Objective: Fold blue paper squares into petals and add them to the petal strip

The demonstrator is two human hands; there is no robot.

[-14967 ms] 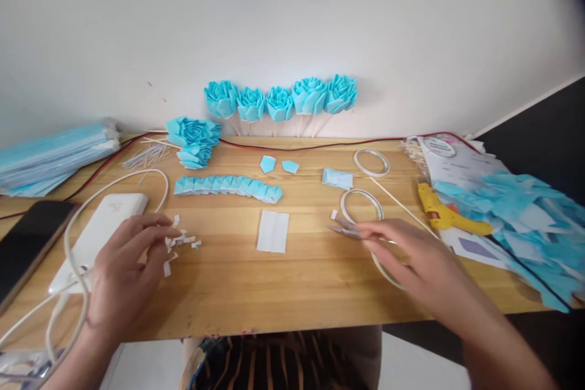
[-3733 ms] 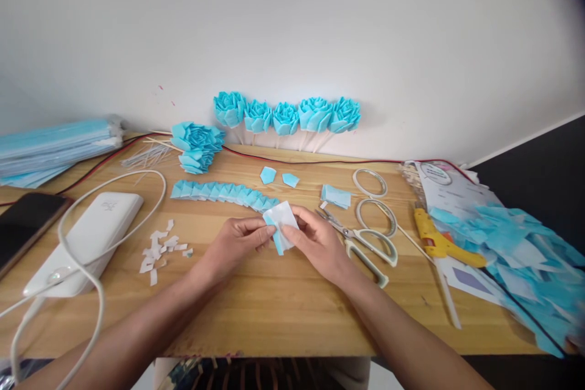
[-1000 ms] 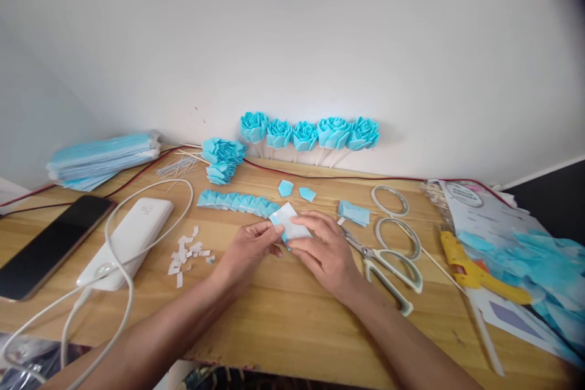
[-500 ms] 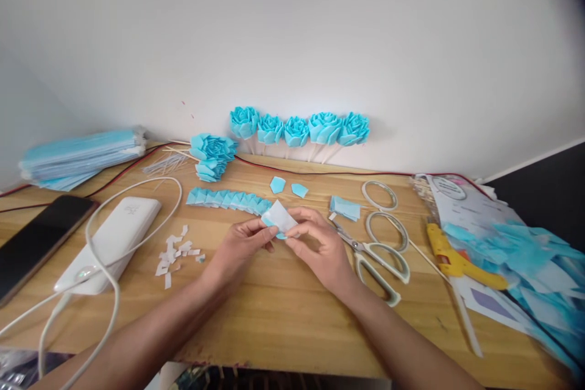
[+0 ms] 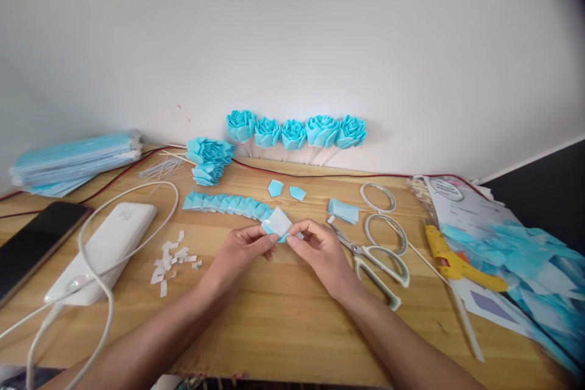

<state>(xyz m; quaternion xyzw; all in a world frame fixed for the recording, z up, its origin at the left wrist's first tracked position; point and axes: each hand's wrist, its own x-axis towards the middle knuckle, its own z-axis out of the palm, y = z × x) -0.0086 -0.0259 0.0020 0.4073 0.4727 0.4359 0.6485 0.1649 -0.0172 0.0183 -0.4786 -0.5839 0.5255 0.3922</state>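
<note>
Both my hands meet over the middle of the wooden table point(image 5: 283, 317). My left hand point(image 5: 237, 251) and my right hand point(image 5: 320, 250) pinch a small folded piece of white and light-blue fabric point(image 5: 277, 223) between their fingertips, just above the table. Right behind it lies a row of overlapping blue folded petals point(image 5: 223, 203). Two loose blue petals point(image 5: 286, 190) and a small stack of blue squares point(image 5: 343, 210) lie further back. Scissors point(image 5: 372, 256) rest just right of my right hand.
Five blue fabric roses point(image 5: 296, 131) lean on the wall; another rose point(image 5: 208, 155) lies left. Tape rings point(image 5: 381, 213), a yellow glue gun point(image 5: 450, 253) and blue scraps point(image 5: 516, 250) sit right. A power bank point(image 5: 107, 247) with cable, phone point(image 5: 31, 244), mask stack point(image 5: 73, 158) and white paper bits point(image 5: 173, 254) sit left.
Both hands have kept their pinch on the folded piece and turned it slightly between the fingers. Much earlier, my hands were apart and the piece lay flat on the table.
</note>
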